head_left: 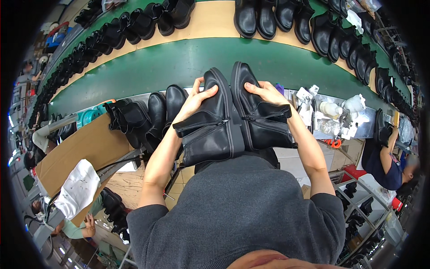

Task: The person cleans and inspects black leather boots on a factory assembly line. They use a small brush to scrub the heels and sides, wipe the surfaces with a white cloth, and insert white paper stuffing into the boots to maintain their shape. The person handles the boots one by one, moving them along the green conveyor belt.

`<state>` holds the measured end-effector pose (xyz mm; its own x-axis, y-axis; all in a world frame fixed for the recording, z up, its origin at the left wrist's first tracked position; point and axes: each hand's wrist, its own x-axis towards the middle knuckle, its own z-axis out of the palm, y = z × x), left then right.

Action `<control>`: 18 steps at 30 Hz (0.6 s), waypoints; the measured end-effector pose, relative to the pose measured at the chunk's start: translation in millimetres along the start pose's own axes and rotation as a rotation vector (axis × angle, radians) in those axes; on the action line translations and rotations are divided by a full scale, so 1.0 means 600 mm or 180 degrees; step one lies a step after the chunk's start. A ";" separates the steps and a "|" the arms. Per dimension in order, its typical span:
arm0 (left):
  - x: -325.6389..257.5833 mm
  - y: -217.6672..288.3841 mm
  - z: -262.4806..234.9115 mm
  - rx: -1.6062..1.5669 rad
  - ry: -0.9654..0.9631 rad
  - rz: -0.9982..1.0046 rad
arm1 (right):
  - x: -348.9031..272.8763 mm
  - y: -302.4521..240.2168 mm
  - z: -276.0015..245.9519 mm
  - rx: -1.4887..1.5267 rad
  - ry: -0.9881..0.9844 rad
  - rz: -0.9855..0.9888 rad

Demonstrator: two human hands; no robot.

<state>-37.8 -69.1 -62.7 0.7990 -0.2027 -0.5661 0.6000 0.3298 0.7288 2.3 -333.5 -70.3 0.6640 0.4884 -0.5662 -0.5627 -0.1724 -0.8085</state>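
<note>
Two black ankle boots are being held up in front of us, sole to sole, above the edge of the green conveyor belt (170,67). Our left hand (197,98) is closing around the left boot (210,125), fingers spread over its toe and upper, with the side zip facing us. Our right hand (266,92) is gripping the right boot (264,121) the same way, fingers lying flat across the toe. The two boots are touching along their soles, toes pointing away from us and shafts toward our grey sweater.

Just beside our left forearm, more black boots (152,114) are standing in a row at the belt's near edge, and further boots are lining the tan strip (210,20) beyond. A sheet of brown cardboard (85,148) is lying to our left with a white cloth (78,188) on it. To our right, white bottles and rags (340,112) are crowding a metal tray, and another person in a dark blue top (387,168) is working nearby.
</note>
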 end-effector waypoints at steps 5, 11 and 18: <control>0.002 -0.009 0.019 -0.0485 0.0238 0.0119 | -0.005 -0.007 -0.003 0.0196 -0.0091 0.0142; -0.054 0.047 0.085 -0.2137 -0.1681 -0.0038 | -0.033 -0.033 -0.007 0.2766 -0.1686 0.0250; -0.040 0.058 0.081 -0.2280 -0.2176 0.0488 | 0.036 -0.039 0.021 0.3845 -0.2496 -0.0822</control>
<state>-34.0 -97.4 -5.0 0.8516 -0.5238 0.0215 0.5035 0.8287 0.2442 23.6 -308.4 -61.7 0.5979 0.7925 0.1204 -0.7963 0.6045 -0.0248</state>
